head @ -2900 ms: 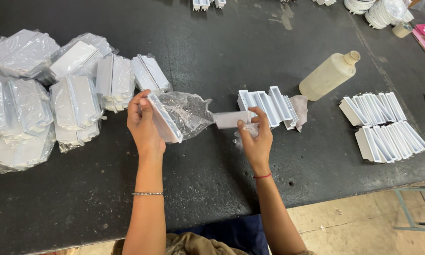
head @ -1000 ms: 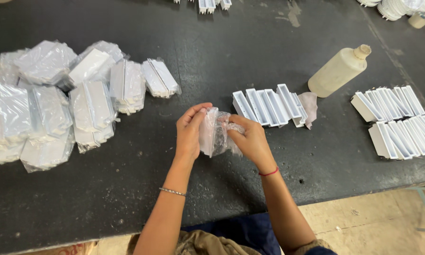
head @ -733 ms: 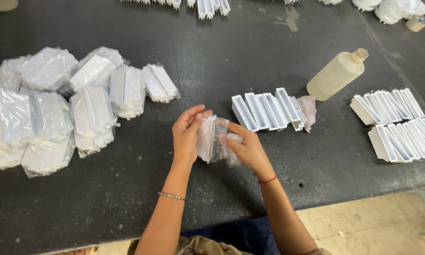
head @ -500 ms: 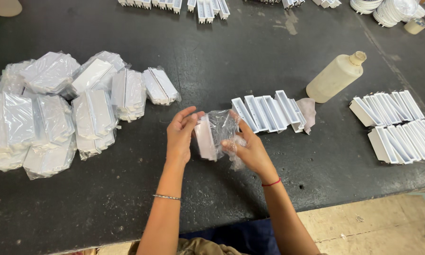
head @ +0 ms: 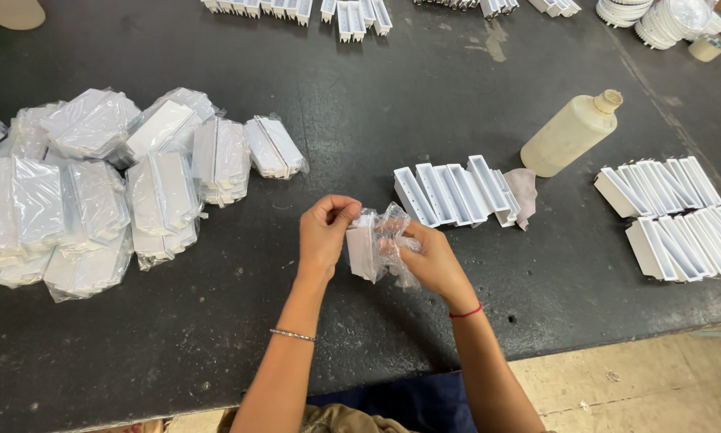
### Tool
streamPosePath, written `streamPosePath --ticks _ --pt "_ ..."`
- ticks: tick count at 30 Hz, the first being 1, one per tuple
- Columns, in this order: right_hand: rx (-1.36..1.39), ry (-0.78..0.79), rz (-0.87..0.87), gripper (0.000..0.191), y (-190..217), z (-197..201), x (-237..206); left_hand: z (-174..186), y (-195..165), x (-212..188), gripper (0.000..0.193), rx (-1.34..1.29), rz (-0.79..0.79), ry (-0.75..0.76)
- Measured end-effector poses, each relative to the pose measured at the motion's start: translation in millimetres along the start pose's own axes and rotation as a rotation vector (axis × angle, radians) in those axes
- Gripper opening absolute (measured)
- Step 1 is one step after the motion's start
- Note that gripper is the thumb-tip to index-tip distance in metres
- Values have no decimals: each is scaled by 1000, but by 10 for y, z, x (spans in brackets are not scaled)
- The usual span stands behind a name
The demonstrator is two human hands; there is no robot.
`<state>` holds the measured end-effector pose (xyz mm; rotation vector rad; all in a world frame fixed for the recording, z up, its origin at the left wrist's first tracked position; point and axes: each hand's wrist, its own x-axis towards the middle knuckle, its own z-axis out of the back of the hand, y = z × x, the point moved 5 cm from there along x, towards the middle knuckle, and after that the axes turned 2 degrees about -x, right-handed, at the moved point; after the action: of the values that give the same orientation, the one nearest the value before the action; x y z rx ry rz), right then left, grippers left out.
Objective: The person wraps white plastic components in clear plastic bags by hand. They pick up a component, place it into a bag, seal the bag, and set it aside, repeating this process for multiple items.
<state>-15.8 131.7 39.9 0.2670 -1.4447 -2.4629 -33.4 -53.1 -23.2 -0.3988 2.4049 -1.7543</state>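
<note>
Left hand: my left hand is curled, thumb and fingertips pinching the top edge of the clear plastic bag, so the mouth stays gathered while I work the other side.

Right hand: my right hand grips the bag from the 3 o'clock side, fingers wrapped into the crinkled film; I cannot tell exactly how the thumb sits behind it.

White part: the white plastic piece stands upright inside the bag, directly between my two hands, touching the left fingers through the film and just beside the right palm. Both are lifted a little off the black table.

Why held so: my judgement is that one hand steadies the piece while the other tightens the loose film around it.

Bagged pile: wrapped packs lie heaped at 10 o'clock from my hands, well apart, within the left arm's reach.

Unbagged row: a row of bare white pieces leans at 1 o'clock, near my right hand, with a small pinkish cloth against its end.

Bottle: a pale plastic bottle lies tilted at 2 o'clock, beyond the row.

More rows: two further rows of white pieces lie at 3 o'clock, well apart.
</note>
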Motion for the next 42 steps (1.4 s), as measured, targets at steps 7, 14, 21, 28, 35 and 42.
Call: streamPosePath --ticks 7,14,21,28,35,42 --pt "8 -163 11 36 127 15 -46 -71 -292 -115 4 247 -208 -18" --pt "238 -1 107 46 87 -100 -47 3 -335 -137 10 265 -217 -139" --pt "150 -106 307 39 91 -45 -60 -37 -415 -150 7 345 -372 -67" --pt "-29 -301 394 28 95 -33 -166 -13 -208 -130 3 379 -276 -122" --pt "-145 -296 543 28 264 -123 -236 7 36 -60 5 430 -118 -44" --pt "-169 -455 392 14 54 20 -200 312 -234 -8 4 554 -402 -277"
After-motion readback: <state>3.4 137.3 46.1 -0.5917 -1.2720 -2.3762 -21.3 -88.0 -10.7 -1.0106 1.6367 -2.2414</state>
